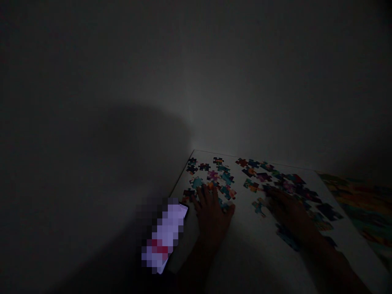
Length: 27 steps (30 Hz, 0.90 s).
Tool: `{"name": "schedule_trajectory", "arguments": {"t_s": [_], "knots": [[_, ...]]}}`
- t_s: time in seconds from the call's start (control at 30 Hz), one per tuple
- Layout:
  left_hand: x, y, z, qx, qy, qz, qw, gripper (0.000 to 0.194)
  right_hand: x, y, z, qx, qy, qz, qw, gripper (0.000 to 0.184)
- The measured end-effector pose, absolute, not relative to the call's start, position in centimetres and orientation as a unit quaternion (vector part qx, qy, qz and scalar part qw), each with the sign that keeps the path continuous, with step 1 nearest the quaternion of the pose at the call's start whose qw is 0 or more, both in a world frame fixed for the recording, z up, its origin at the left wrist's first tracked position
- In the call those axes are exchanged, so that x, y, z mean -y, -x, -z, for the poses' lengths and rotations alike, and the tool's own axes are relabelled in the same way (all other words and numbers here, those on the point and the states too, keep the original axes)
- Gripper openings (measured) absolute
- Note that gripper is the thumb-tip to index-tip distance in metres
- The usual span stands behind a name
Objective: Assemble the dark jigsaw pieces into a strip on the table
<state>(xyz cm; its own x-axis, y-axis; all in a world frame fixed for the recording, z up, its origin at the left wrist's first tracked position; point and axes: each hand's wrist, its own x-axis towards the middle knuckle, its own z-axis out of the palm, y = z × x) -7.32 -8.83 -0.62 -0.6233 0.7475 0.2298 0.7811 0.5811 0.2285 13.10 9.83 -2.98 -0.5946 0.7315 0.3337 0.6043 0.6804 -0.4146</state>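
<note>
My left hand (pixel 212 214) lies palm down with its fingers spread on the white tabletop, the fingertips over a loose group of colourful jigsaw puzzle pieces (pixel 227 177). An aqua puzzle piece (pixel 196 182) sits just beyond those fingers. To the right, my right hand (pixel 284 210) has its fingers drawn together at a dark puzzle piece (pixel 270 189); dim light and blur hide what is between them. Beside its fingertips are an orange-green puzzle piece (pixel 251 185) and a pale blue-and-tan one (pixel 259 207). More pieces (pixel 289 186) spread behind and under this hand.
A phone (pixel 171 232) with a lit, pixelated screen is at the table's left edge. Pale walls (pixel 239 102) meet in a corner behind the table (pixel 245 249). A colourful printed surface (pixel 361 204) borders the right side. The room is very dark.
</note>
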Motion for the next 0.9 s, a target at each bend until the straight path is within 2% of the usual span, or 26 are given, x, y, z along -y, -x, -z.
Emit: {"name": "schedule_trajectory", "arguments": {"t_s": [0.33, 0.7, 0.9], "knots": [[7.0, 8.7, 0.0, 0.881, 0.438, 0.171, 0.052, 0.069, -10.4, -13.6, 3.4, 0.888, 0.380, -0.130, 0.223, 0.052], [5.7, 9.1, -0.6, 0.896, 0.415, 0.131, 0.090, 0.059, -9.5, -13.2, 2.2, 0.883, 0.379, -0.137, 0.240, 0.044], [5.3, 8.6, -0.9, 0.892, 0.422, 0.124, 0.101, 0.047, -9.2, -12.9, 2.0, 0.882, 0.376, -0.152, 0.239, 0.044]]}}
